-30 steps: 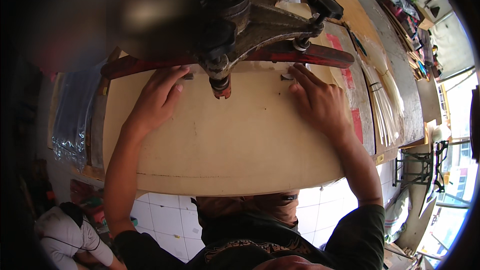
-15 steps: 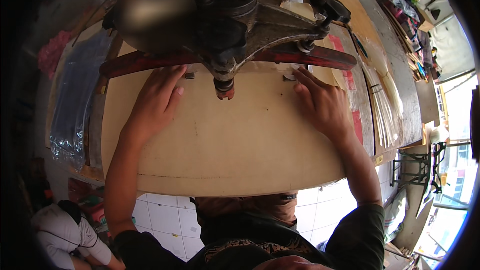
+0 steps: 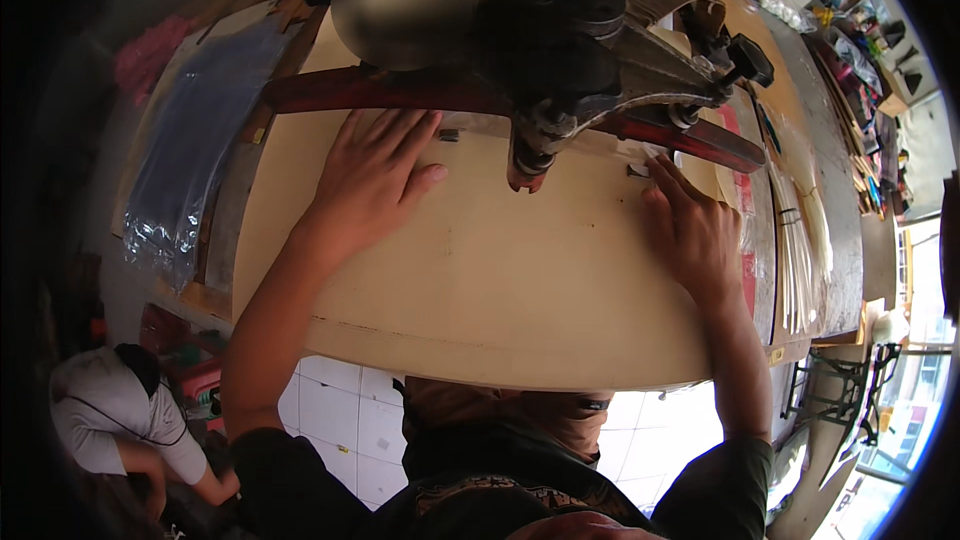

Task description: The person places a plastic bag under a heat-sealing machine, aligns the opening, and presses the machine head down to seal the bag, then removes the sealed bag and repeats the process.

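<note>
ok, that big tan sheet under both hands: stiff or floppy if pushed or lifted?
Probably fairly stiff: the large tan flat sheet overhangs the near table edge without visibly drooping. Likely slides easily, as its face looks smooth and the left hand and right hand both press flat on it. Lifted by one edge, its breadth would probably make it flex and feel awkward.

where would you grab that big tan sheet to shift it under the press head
Probably by its near edge, from the person's side: the tan sheet lies flat and overhangs the bench there, so fingers could curl under it. The far edge sits beneath the press head, where the left hand and right hand only press flat.
</note>
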{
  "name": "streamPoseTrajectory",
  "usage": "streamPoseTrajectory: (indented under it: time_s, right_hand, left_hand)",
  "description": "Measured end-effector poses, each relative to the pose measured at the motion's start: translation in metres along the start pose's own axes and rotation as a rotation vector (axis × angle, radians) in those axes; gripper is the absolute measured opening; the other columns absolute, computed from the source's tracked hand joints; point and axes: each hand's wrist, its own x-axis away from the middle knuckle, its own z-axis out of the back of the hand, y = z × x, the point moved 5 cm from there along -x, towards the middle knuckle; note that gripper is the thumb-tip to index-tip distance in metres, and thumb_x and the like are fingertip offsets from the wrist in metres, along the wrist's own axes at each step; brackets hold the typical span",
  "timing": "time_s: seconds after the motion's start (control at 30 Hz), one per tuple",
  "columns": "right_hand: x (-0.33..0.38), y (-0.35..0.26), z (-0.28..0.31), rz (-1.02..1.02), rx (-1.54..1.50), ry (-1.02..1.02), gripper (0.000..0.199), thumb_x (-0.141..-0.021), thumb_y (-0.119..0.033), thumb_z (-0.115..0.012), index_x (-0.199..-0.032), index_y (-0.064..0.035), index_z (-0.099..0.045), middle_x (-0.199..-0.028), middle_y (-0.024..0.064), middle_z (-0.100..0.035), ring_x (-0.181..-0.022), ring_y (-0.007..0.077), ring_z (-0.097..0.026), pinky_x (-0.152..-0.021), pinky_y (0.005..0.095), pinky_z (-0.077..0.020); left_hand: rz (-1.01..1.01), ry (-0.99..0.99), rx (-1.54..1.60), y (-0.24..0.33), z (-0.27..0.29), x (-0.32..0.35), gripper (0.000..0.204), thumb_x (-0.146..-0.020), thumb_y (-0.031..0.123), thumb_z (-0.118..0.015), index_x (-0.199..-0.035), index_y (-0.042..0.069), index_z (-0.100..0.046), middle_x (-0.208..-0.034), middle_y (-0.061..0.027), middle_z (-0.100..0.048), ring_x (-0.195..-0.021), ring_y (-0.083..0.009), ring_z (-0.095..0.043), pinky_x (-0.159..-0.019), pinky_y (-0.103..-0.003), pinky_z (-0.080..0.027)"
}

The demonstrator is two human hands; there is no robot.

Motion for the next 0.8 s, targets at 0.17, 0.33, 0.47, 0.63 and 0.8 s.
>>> streamPoseTrajectory:
  time_s: [0.17, 0.33, 0.47, 0.63, 0.8]
  right_hand:
    - [0.0, 0.002, -0.004, 0.067, 0.026, 0.042, 0.037, -0.1, -0.037, -0.053, -0.119, -0.0106, -0.069, -0.123, 0.0075, -0.069, -0.071, 0.0333, -0.072, -0.065, 0.0404, -0.0589]
    - [0.0, 0.002, -0.003, 0.084, 0.019, 0.063, 0.037, -0.1, -0.037, -0.053, -0.118, -0.0096, -0.07, -0.123, 0.0076, -0.069, -0.069, 0.0326, -0.072, -0.064, 0.0401, -0.0583]
    - [0.0, 0.002, -0.003, 0.082, 0.031, 0.056, 0.037, -0.1, -0.037, -0.054, -0.12, -0.01, -0.069, -0.123, 0.0068, -0.069, -0.069, 0.0325, -0.071, -0.063, 0.0403, -0.0582]
    - [0.001, 0.003, -0.005, 0.065, 0.074, 0.026, 0.037, -0.1, -0.038, -0.053, -0.124, -0.0136, -0.067, -0.124, 0.0055, -0.069, -0.067, 0.0318, -0.071, -0.062, 0.0409, -0.0584]
    - [0.0, -0.002, 0.0, -0.014, 0.049, -0.044, 0.036, -0.099, -0.033, -0.055, -0.125, -0.0119, -0.067, -0.124, 0.01, -0.068, -0.081, 0.0363, -0.071, -0.073, 0.0439, -0.058]
  left_hand:
    - [-0.001, 0.007, 0.015, -0.003, 0.001, 0.004, 0.06, -0.102, 0.043, -0.048, -0.146, 0.003, -0.045, -0.148, -0.0148, -0.049, -0.139, -0.0272, -0.042, -0.119, -0.051, -0.023]
    - [-0.006, -0.017, 0.005, -0.003, 0.0, 0.006, 0.06, -0.1, 0.043, -0.05, -0.145, 0.002, -0.045, -0.146, -0.0137, -0.05, -0.138, -0.0271, -0.042, -0.119, -0.051, -0.023]
    - [0.003, -0.011, 0.056, -0.002, 0.004, 0.006, 0.059, -0.1, 0.041, -0.05, -0.144, 0.003, -0.046, -0.144, -0.013, -0.051, -0.137, -0.0272, -0.044, -0.118, -0.051, -0.024]
    - [-0.009, 0.0, 0.028, 0.001, 0.002, 0.006, 0.056, -0.1, 0.037, -0.052, -0.143, 0.002, -0.047, -0.143, -0.0131, -0.051, -0.135, -0.0278, -0.045, -0.118, -0.052, -0.026]
    - [0.014, -0.05, 0.08, 0.006, 0.009, 0.004, 0.052, -0.099, 0.03, -0.054, -0.14, -0.001, -0.05, -0.144, -0.0167, -0.049, -0.136, -0.0344, -0.042, -0.116, -0.05, -0.028]
